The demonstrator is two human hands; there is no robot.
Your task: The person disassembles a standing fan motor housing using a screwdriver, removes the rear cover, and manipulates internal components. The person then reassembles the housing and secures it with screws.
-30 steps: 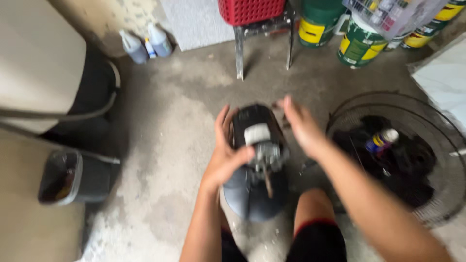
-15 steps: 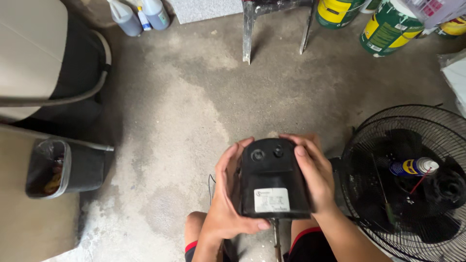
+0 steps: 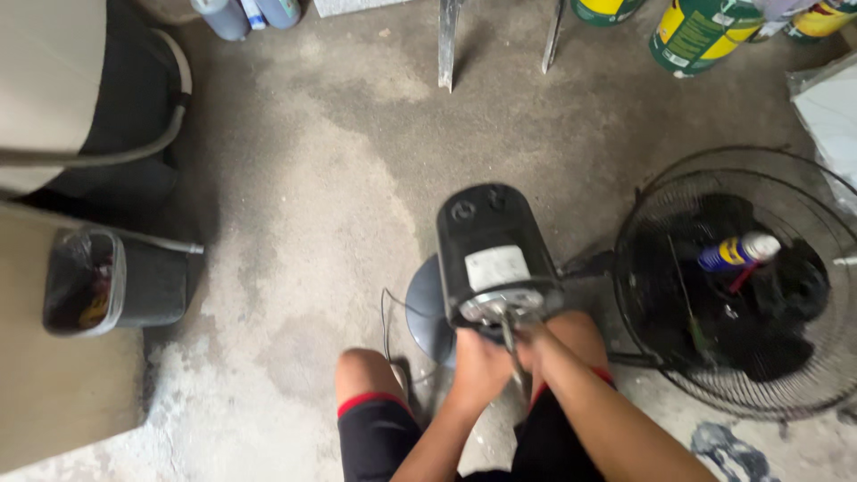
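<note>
The bare concrete floor point(image 3: 295, 205) takes up most of the view, and off to the right of the person's fingers lies a round black wire fan guard point(image 3: 741, 281) with a blue and yellow spray can point(image 3: 736, 253) resting inside it. Well away to the left of the fingers stands a small black waste bin point(image 3: 89, 281). Directly ahead of the fingers, touching them, sits the black fan motor housing point(image 3: 494, 254) on its round grey base point(image 3: 428, 308); its long axis runs away from the person, with the metal shaft point(image 3: 511, 346) pointing back toward the knees. The left hand point(image 3: 478, 366) is curled closed around the shaft end just under the housing. The right hand point(image 3: 540, 344) presses in beside it, about equally near, though I cannot tell how its fingers are set.
</note>
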